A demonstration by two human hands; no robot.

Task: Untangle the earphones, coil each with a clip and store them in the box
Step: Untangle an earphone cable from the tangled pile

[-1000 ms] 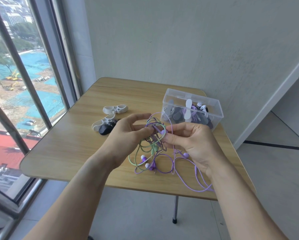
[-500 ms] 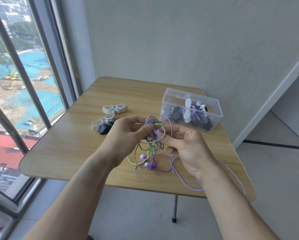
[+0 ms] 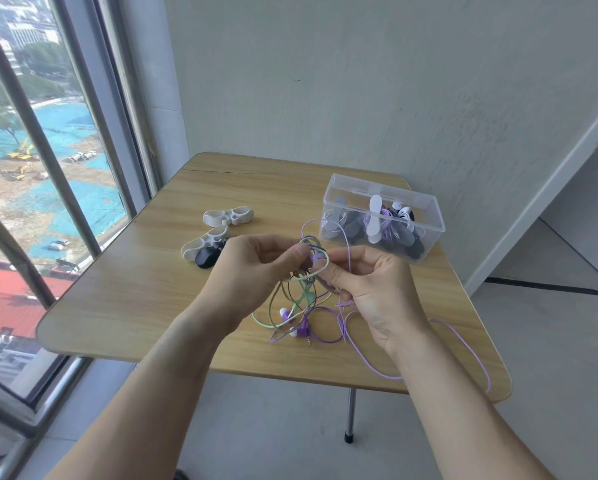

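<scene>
On the wooden bench (image 3: pixel 124 299), the clear box (image 3: pixel 425 216) sits far right, already holding clipped coils. Above the near middle, the left hand (image 3: pixel 252 271) and right hand (image 3: pixel 373 285) each pinch the tangled earphones (image 3: pixel 304 299), likely to tease loops apart; spare clips (image 3: pixel 228 216) wait left.

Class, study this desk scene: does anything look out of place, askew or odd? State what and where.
One thing stands out: a long loop of the purple earphone cable trails past the right hand to the table near edge, where it could slip off. The clear box also sits near the right edge. Nothing looks spilled or damaged.
</scene>
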